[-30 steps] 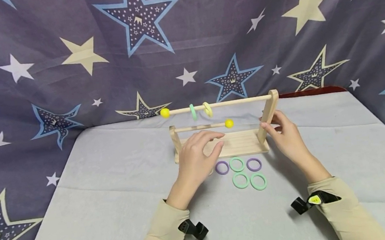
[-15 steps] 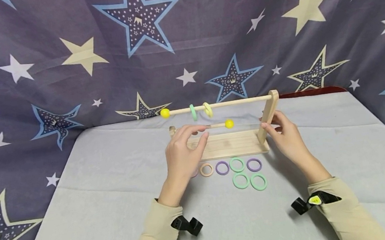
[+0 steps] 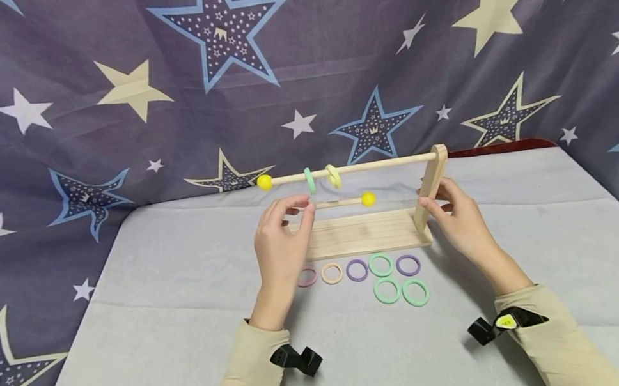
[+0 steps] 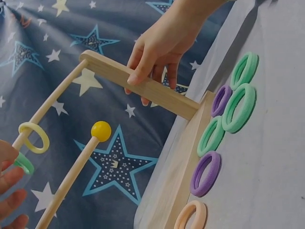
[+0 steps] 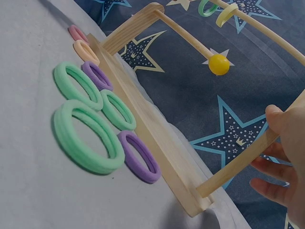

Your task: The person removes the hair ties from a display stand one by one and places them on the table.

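My right hand (image 3: 460,219) grips the tall upright (image 5: 238,165) of a wooden rack (image 3: 363,234), thumb on one side and fingers on the other. Near the rack's left end, my left hand (image 3: 281,241) has loosely bent fingers, with nothing visible between them. In the left wrist view its fingers (image 4: 10,202) appear beside a green hair tie (image 4: 25,163) that hangs on the long upper rod; whether they touch cannot be told. A yellow hair tie (image 3: 333,176) hangs on the same rod. The short lower rod (image 3: 342,202) ends in a yellow ball (image 3: 368,198).
Several hair ties lie on the grey cloth in front of the rack: pink (image 3: 307,277), orange (image 3: 331,273), purple (image 3: 357,270) and green (image 3: 387,290) ones. Another yellow ball (image 3: 264,182) caps the upper rod's left end. A star-patterned curtain (image 3: 293,60) stands behind.
My left hand has moved left from over the rack's base to its left end, uncovering the orange and pink hair ties. My right hand and the rack have stayed in place.
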`<state>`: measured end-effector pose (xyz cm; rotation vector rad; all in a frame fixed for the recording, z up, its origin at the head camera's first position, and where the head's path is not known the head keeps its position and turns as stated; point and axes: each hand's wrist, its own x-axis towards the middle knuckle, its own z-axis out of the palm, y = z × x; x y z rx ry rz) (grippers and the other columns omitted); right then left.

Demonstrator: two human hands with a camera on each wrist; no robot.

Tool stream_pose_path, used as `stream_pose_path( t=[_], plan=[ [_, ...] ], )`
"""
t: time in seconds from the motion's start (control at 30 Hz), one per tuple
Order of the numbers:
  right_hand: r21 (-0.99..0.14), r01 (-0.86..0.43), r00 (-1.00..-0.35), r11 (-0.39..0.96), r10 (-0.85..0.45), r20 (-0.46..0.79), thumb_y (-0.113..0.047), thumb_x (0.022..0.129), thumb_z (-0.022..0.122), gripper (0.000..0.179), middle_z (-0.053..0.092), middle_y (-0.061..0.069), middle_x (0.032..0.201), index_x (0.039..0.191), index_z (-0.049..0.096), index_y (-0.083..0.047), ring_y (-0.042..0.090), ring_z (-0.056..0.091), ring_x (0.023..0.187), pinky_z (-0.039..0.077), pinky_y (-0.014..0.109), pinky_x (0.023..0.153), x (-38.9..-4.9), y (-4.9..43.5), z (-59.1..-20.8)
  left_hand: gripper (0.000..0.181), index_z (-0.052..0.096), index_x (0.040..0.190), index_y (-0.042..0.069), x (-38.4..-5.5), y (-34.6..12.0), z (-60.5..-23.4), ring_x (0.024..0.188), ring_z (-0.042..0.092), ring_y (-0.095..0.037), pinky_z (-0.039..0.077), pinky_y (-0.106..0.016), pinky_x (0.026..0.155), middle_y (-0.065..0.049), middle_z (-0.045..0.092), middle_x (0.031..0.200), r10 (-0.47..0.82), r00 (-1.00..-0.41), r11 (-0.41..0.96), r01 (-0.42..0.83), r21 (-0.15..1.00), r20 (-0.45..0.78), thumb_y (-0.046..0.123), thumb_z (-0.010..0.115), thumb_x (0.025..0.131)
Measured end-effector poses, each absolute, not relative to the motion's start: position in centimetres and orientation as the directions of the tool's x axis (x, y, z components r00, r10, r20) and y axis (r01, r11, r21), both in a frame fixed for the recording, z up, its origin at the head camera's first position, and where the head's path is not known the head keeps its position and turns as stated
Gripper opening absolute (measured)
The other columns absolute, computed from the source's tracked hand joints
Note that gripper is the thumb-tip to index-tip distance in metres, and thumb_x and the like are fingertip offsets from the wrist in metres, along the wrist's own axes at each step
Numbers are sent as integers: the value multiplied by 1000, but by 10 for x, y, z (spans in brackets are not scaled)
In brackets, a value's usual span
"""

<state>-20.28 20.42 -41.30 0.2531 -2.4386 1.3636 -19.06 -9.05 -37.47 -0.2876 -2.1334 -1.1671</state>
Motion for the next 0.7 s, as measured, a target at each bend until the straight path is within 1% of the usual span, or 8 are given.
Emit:
stream_pose_path(
  t=[0.23,0.37,0.6,0.7],
  plan=[
    [-792,-310,-929,525,9,370,-22,101,58,37,66,17,122,132,54,-2,29,60,111,44,27,84,-203,205,-414,18,74,107,14,-193,-90,-375,85,64,-17,49,-35,75,1,73,96,-116,-801,526,453,720,588,21,73,91],
    [-793,-319,-925,519,10,379,-20,101,59,36,66,18,121,131,54,-1,30,61,110,44,25,83,-203,205,-414,20,74,110,13,-196,-90,-374,85,65,-16,50,-35,75,1,73,95,-123,-820,485,442,755,559,22,73,92],
    [-793,-315,-927,521,11,375,-20,101,58,35,67,16,121,131,54,-2,28,60,110,44,24,83,-203,205,-413,22,74,112,11,-200,-90,-375,85,65,-16,50,-36,76,0,73,95,-133,-817,447,456,770,561,18,73,91],
    [-795,-314,-928,519,10,373,-20,101,59,36,66,17,121,131,54,-1,29,60,110,44,26,83,-203,205,-414,21,73,112,10,-201,-90,-376,84,64,-17,50,-36,76,-1,73,95,-129,-817,440,461,771,563,17,73,91]
  ],
)
